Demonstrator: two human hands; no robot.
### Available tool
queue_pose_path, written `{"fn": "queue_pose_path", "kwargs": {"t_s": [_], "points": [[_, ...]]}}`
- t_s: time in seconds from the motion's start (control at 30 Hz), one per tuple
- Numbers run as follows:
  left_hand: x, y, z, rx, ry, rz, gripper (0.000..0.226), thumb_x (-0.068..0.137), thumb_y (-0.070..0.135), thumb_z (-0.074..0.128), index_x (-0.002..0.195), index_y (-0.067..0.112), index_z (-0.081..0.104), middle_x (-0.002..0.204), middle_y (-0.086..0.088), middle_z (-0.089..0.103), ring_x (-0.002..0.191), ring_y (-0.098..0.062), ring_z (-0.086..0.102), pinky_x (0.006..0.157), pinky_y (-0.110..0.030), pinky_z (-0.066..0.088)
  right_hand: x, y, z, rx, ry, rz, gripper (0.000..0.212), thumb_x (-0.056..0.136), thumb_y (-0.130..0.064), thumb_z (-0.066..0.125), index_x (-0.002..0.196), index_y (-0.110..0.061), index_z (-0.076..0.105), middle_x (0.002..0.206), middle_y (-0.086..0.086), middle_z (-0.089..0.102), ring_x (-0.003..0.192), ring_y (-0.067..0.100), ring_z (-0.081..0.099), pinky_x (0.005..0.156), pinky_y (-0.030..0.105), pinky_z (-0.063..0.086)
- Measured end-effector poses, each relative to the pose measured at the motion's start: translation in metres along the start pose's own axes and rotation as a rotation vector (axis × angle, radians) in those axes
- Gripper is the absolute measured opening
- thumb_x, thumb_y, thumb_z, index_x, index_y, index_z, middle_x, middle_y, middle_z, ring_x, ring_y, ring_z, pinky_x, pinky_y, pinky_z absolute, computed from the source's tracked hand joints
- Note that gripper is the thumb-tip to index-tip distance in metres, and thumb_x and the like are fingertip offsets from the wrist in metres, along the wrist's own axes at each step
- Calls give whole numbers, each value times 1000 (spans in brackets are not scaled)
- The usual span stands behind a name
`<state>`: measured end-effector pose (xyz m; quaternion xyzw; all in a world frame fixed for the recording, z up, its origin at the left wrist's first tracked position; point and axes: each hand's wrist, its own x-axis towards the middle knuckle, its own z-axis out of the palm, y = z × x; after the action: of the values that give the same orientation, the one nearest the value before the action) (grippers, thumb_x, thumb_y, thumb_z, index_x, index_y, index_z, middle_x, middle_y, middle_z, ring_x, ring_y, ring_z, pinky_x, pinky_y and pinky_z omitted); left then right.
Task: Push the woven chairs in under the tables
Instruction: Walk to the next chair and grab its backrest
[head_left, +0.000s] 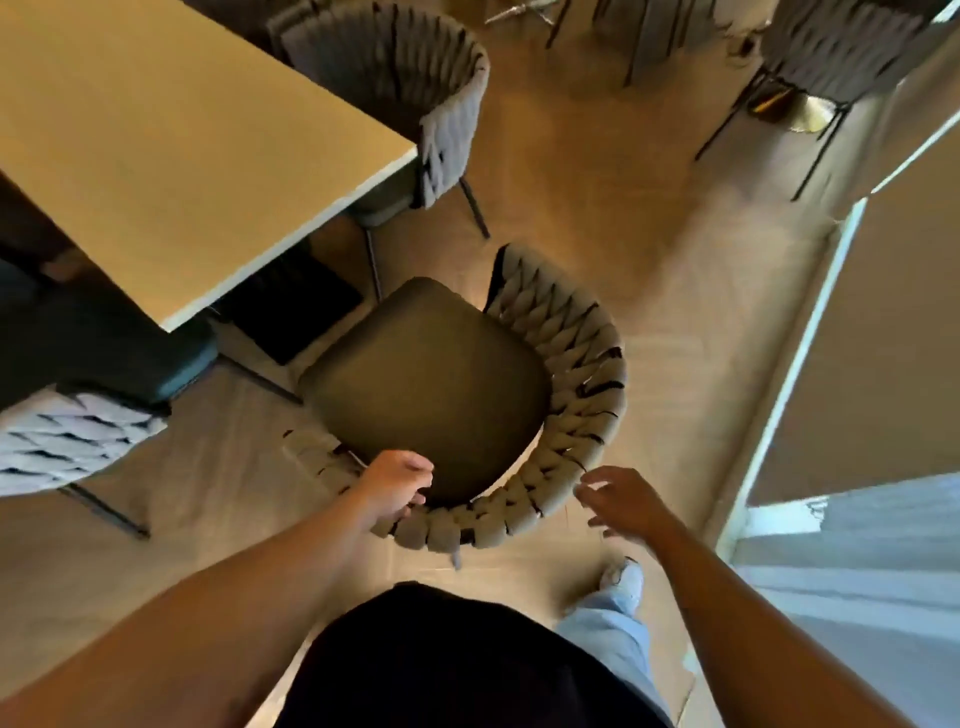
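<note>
The woven chair (566, 374) nearest the person stands on the tan floor (649, 249) just off the near corner of the pale table (171, 156), its dark seat cushion (426, 374) fully out from under the tabletop and its curved braided back turned toward the person. The table's near corner overhangs the floor just beside the seat's front edge without covering it. A second woven chair (410, 78) sits tucked against the table's far right edge, its seat partly under the top, and a third (67, 441) shows at the left, close to the table's near left edge. A fourth (841, 52) stands well apart at the upper right. Both bare forearms reach forward and down from the bottom of the view. The left hand (397, 486) is closed over the top rim of the chair's back on its left side, fingers curled inward over the braid toward the seat, knuckles up. The right hand (626, 501) hovers just beside the right part of the same rim, fingers spread and slightly bent, palm down, holding nothing; whether its fingertips touch the weave cannot be told through the blur. Below the hands a black top (441, 660), a light trouser leg (613, 639) and a white shoe (623, 574) show.
</note>
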<state>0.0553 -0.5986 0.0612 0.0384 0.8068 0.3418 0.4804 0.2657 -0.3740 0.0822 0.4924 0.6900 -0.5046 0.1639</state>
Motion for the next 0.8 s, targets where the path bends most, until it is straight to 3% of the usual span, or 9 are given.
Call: {"fn": "queue_pose_path", "kwargs": {"t_s": [0.07, 0.13, 0.2, 0.27, 0.37, 0.47, 0.53, 0.63, 0.8], "points": [[-4, -3, 29, -122, 128, -108, 14, 96, 8, 59, 108, 10, 67, 87, -10, 67, 63, -17, 63, 49, -24, 47, 27, -7, -34, -92, -99, -66, 29, 91, -33, 70, 113, -14, 65, 94, 18, 75, 77, 34, 74, 73, 43, 60], [-17, -5, 60, -260, 245, -225, 11, 95, 4, 57, 91, 6, 67, 73, -15, 62, 55, -24, 56, 52, -27, 43, 43, -11, -65, -171, -199, -72, 28, 93, -33, 69, 115, -15, 62, 101, 15, 73, 79, 32, 74, 73, 43, 60], [-29, -5, 96, -407, 330, -329, 18, 93, 6, 55, 78, 8, 63, 76, -19, 61, 63, -26, 57, 57, -33, 46, 62, -12, -90, -239, -289, -39, 31, 94, -34, 68, 117, -15, 60, 109, 16, 71, 76, 27, 72, 66, 35, 59], [-36, -3, 130, -557, 389, -425, 16, 93, 10, 57, 77, 9, 60, 82, -17, 63, 68, -27, 59, 63, -35, 50, 84, -17, -107, -257, -328, 3, 33, 94, -33, 69, 118, -12, 59, 111, 21, 69, 78, 29, 71, 66, 33, 57], [-35, -8, 174, -804, 436, -579, 16, 95, 18, 62, 89, 3, 62, 82, -15, 65, 68, -28, 61, 67, -36, 51, 114, -24, -114, -265, -286, 71, 40, 94, -36, 67, 117, -5, 57, 107, 21, 68, 82, 32, 70, 68, 36, 58], [-25, -11, 203, -981, 451, -675, 42, 91, 41, 67, 104, 1, 60, 92, -17, 70, 79, -32, 69, 68, -39, 59, 137, -29, -110, -228, -210, 114, 42, 95, -41, 64, 109, -3, 51, 97, 22, 66, 76, 33, 69, 63, 41, 59], [-16, -6, 211, -1091, 449, -685, 50, 89, 49, 67, 109, 4, 55, 97, -20, 69, 85, -36, 71, 70, -45, 62, 148, -32, -105, -183, -166, 153, 38, 97, -38, 62, 103, -3, 51, 91, 21, 65, 74, 37, 71, 68, 48, 62], [7, 3, 214, -1223, 454, -644, 49, 91, 42, 64, 118, 4, 51, 101, -24, 69, 84, -38, 72, 66, -46, 62, 167, -37, -94, -151, -133, 192, 26, 94, -29, 62, 88, -6, 52, 87, 21, 67, 75, 41, 74, 79, 55, 63], [18, 15, 224, -1417, 538, -606, 39, 95, 20, 64, 130, 8, 50, 107, -22, 68, 83, -38, 74, 64, -44, 61, 194, -27, -95, -33, -227, 297, 36, 87, -31, 69, 112, -7, 61, 98, 20, 74, 81, 41, 75, 79, 57, 62]]}}
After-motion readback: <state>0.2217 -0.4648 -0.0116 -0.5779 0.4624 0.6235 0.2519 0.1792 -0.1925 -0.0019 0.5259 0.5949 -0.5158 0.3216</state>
